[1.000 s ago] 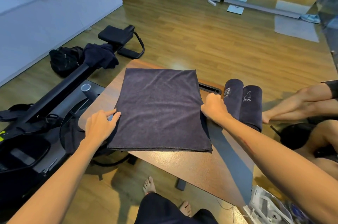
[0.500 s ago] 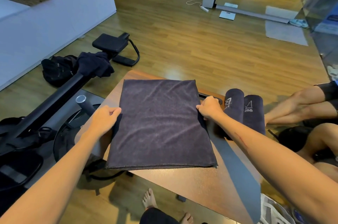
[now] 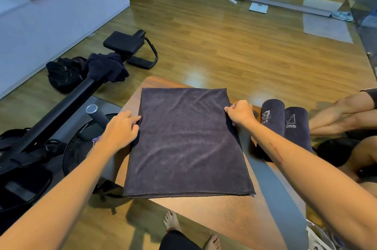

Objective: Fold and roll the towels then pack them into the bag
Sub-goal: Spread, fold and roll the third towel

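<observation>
A dark grey towel (image 3: 187, 141), folded into a flat rectangle, lies on the small brown table (image 3: 228, 215). My left hand (image 3: 120, 129) pinches the towel's left edge about a third of the way down. My right hand (image 3: 241, 114) grips its right edge with curled fingers, a little farther up. Two rolled dark towels (image 3: 285, 125) with white logos lie side by side at the table's right edge. A black bag (image 3: 65, 73) sits on the floor at the left, beyond the rowing machine.
A black rowing machine (image 3: 67, 105) with a dark cloth (image 3: 106, 68) draped over its rail runs along the left. Another person's legs (image 3: 342, 115) lie at the right. My bare feet (image 3: 173, 223) stand below the table's front edge. Wooden floor stretches beyond.
Both hands slid farther up along the towel's side edges and tightened their hold. The camera view shifted slightly; the towel stays flat on the table.
</observation>
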